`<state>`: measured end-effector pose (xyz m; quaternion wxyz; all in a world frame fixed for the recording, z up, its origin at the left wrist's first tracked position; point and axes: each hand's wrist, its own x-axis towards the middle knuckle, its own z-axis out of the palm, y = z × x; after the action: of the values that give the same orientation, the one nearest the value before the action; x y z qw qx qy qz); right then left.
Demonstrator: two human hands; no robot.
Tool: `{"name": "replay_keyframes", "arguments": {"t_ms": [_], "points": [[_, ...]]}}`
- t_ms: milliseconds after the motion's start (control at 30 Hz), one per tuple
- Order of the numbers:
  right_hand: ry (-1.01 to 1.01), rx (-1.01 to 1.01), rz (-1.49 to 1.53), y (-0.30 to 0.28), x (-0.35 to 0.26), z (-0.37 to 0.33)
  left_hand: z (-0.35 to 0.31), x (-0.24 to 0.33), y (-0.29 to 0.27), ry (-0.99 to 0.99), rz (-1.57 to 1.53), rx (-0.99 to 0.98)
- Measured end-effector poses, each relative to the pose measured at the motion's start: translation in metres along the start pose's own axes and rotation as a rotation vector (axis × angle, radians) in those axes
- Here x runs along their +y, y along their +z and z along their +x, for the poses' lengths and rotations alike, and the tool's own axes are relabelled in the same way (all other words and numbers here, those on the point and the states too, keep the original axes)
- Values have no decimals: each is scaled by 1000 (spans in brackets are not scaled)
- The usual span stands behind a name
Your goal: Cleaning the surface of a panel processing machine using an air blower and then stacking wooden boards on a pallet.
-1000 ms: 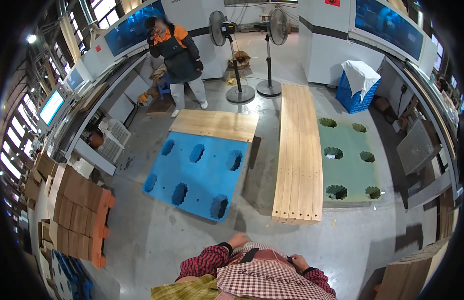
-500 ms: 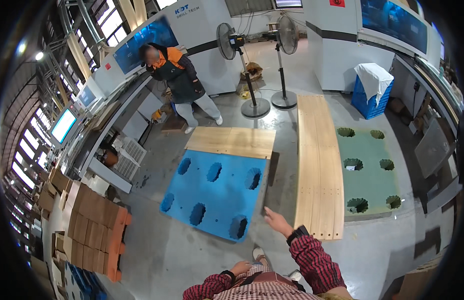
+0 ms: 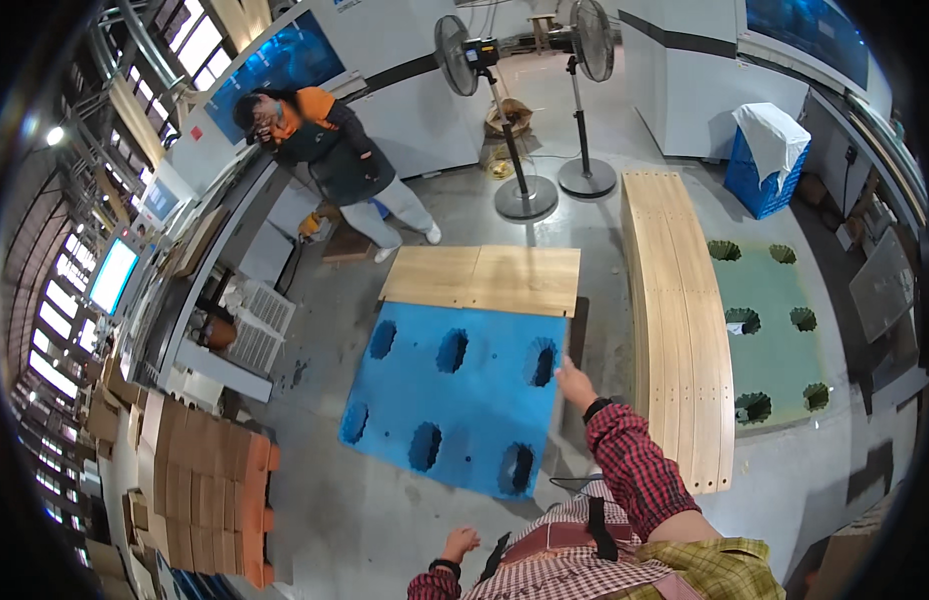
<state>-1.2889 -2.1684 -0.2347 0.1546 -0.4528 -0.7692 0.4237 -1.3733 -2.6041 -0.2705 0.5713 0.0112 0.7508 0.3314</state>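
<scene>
A blue plastic pallet (image 3: 485, 405) with several scalloped oval holes lies flat on the floor in front of me. Pale wooden boards (image 3: 485, 278) lie across its far end. My right hand (image 3: 577, 386) reaches forward, fingers stretched out, at the pallet's right edge close to the far right hole; whether it touches the edge I cannot tell. Nothing shows in it. Low by my waist, my left hand (image 3: 461, 544) hangs with loosely bent fingers and holds nothing visible.
Long wooden boards (image 3: 675, 330) are stacked to the right, beside a green pallet (image 3: 775, 340). Two standing fans (image 3: 525, 198) and a co-worker (image 3: 335, 160) by a machine are at the far side. Stacked cardboard (image 3: 195, 480) on an orange pallet stands left; a blue crate (image 3: 755, 175) stands far right.
My right hand has gone forward to the pallet's right edge. My left hand has come away from my body. The view has shifted, and the co-worker leans more.
</scene>
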Motion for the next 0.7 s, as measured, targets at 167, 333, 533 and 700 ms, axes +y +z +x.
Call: {"name": "replay_keyframes", "arguments": {"t_ms": [167, 333, 533, 700], "points": [[-72, -499, 185, 55, -76, 50, 33, 5, -1, -143, -223, 103], [-185, -366, 86, 33, -64, 158, 72, 79, 15, -39, -327, 149], [235, -77, -130, 20, 33, 268, 76, 206, 18, 23, -285, 203], [-273, -203, -392, 50, 124, 295, 87, 277, 38, 88, -251, 225]]}}
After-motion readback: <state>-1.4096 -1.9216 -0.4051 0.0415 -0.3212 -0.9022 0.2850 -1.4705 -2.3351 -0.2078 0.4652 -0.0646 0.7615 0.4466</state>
